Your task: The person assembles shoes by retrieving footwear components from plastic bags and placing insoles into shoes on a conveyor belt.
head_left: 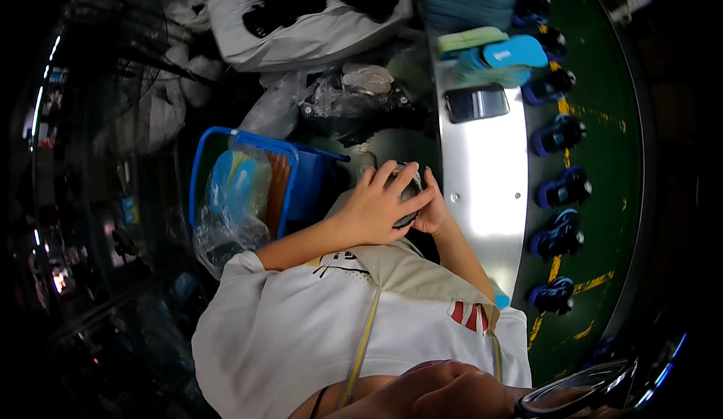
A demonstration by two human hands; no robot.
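Eyeglasses (pixel 578 390): closest, between four and five o'clock from the hands.
Left hand (pixel 384 202): fingers curled over a dark shoe (pixel 409 191), by its look, gripping it.
Right hand (pixel 433 212): against the shoe's three o'clock side; grip half hidden, can't tell how firm.
Steel bench (pixel 489 163): phone (pixel 477 103), light-blue insoles (pixel 516 52), one o'clock.
Blue basket (pixel 307 181): bagged insoles (pixel 233 181), nine o'clock.
Green belt (pixel 602 193): dark-blue shoes (pixel 559 191), three o'clock.
Progress: this shoe seems unfinished; a row's already laid out, plenty of insoles left.

Dark item (pixel 409 191), rounded, grey-and-black with paler edge; kind unclear. Held, largely covered, exact tilt unclear; just beside left edge of metal worktop (pixel 486 178).
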